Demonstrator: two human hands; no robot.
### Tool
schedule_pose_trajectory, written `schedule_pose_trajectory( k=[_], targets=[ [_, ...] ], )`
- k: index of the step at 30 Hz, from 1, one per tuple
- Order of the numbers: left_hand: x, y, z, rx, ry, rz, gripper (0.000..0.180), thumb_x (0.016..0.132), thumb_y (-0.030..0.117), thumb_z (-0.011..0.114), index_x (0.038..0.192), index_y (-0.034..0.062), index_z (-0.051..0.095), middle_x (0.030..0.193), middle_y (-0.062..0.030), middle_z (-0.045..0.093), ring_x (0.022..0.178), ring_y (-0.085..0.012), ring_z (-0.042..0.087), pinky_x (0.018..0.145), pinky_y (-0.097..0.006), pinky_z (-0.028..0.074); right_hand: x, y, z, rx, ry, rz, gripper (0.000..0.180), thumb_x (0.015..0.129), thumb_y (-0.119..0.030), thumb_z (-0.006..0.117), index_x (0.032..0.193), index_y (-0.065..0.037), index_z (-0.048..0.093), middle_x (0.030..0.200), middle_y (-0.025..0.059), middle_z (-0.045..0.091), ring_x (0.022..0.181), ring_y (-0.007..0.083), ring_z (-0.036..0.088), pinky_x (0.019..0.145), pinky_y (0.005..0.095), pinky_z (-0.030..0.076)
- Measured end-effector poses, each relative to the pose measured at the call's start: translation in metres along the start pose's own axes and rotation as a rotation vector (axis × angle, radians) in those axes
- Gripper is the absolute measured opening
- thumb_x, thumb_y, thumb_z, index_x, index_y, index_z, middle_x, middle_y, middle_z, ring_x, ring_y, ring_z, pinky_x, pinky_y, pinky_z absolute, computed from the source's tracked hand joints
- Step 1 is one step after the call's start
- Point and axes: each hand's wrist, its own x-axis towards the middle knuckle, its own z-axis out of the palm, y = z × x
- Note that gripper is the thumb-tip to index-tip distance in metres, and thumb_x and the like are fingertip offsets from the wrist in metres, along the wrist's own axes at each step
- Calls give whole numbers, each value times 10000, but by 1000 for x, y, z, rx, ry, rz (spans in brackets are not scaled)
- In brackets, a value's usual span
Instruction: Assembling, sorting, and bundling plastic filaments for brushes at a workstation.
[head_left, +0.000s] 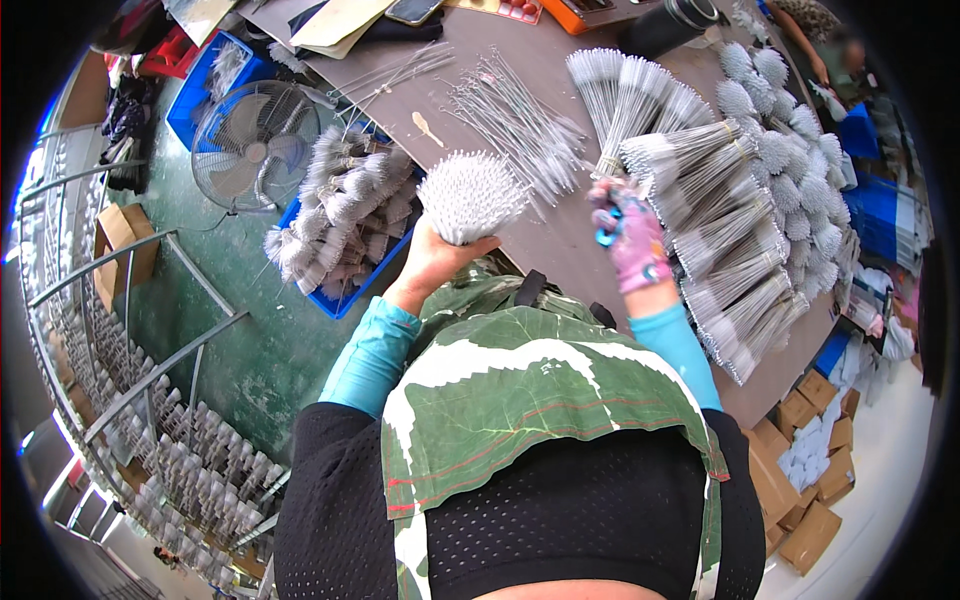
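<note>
White bristle bundle [470,195], pink patterned glove [638,245], teal sleeves [372,355], green leaf-print apron [520,400], and blue crate [345,295] are showing.

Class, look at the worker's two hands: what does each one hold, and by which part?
The left hand grips a bundle of thin wire brushes from below, bristle tips fanned upward. The gloved right hand holds something small and blue, perhaps scissors; which part cannot be told.

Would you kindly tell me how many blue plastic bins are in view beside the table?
2. One blue bin sits below the table's left edge, full of bundled brushes; another blue bin stands behind the floor fan. Others may be hidden.
</note>
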Motion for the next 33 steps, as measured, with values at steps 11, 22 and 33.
schedule_pose_trajectory(
  k=[11,22,33],
  targets=[
    [10,-1,26,404,-154,411,554,723,117,732,1222,32,506,1188,-103,575,1095,-180,538,979,-310,387,28,34,-14,-99,261,125,145,919,-116,488,1035,-42,534,806,107,617,539,105,512,391,203,334],
    [26,3,84,116,-232,356,575,683,94,755,1177,7,475,1078,-100,594,997,-195,580,873,-309,446,-128,-100,7,-949,-320,169,322,930,-304,507,991,-16,639,769,5,623,603,64,521,501,197,384],
    [21,20,113,292,-196,547,617,651,134,779,1194,42,502,1102,-116,601,1005,-240,601,853,-329,463,-138,-130,27,-1597,-405,61,304,878,-288,573,814,3,633,625,136,548,568,216,491,589,351,418]
  ],
)
